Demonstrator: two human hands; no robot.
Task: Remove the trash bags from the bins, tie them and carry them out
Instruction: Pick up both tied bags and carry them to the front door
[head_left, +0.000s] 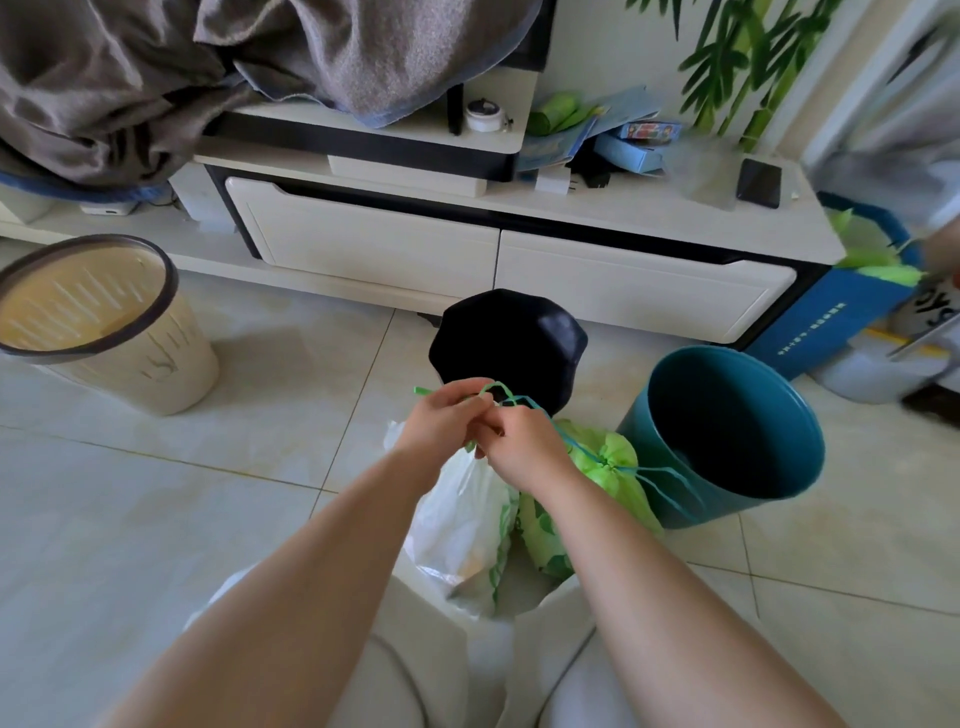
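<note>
Centre frame: left hand (441, 415) and right hand (524, 441) are together, both pinching the green drawstring (530, 401). Green bag (618, 467) just right, cinched; soft, probably light, slippery film. Grip drawstring. Teal bin (727, 431) beyond.

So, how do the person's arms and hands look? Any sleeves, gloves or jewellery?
The left forearm and the right forearm are bare, no sleeve in view. The left hand and right hand wear no gloves; no watch, bracelet or ring shows.

Dark letters, partly "YS", are showing on a white panel (937, 307) at right edge; white print on the blue box (852, 306) is appearing illegibly small.
</note>
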